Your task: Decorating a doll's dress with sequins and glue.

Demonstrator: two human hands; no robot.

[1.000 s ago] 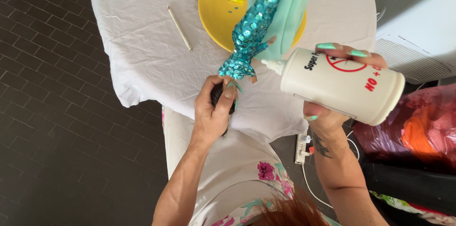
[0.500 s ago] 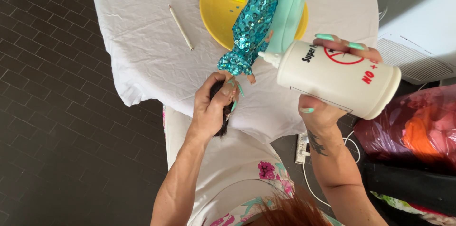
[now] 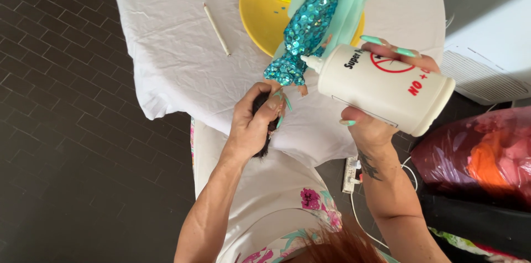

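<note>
Left hand (image 3: 255, 125) closed around the dark-haired head of a doll (image 3: 310, 30), fingers (image 3: 272, 103) wrapped tight, long mint nails showing at the tips. Doll held head-down toward the body, legs pointing away over the surface (image 3: 166, 58), dressed in a turquoise sequin dress with a pale mint skirt panel alongside. Small bare arm of the doll visible just under the sequins.

Right hand (image 3: 376, 125) clamped on a white glue bottle (image 3: 381, 89), thumb underneath, other fingers (image 3: 387, 47) curled over the top. Bottle tilted on its side, nozzle aimed left and touching or just beside the lower edge of the sequin dress; exact contact hard to tell. Red markings on the bottle's side. Tattoo on the right forearm.

Beyond the doll, a yellow plate (image 3: 260, 14) with loose turquoise sequins scattered in it, partly hidden by the dress. Left of the plate, well apart from it, a thin white pencil (image 3: 217, 29) lying diagonally on the white cloth covering the round surface.

Below the surface, a white garment with pink and teal flowers and a tuft of red hair at the bottom edge. Dark brick-pattern floor (image 3: 66, 130) on the left. On the right, a white power strip (image 3: 351, 174) with cable, a red translucent bag (image 3: 475, 158) of coloured stuff, and a white appliance (image 3: 487, 75) with a grille.
</note>
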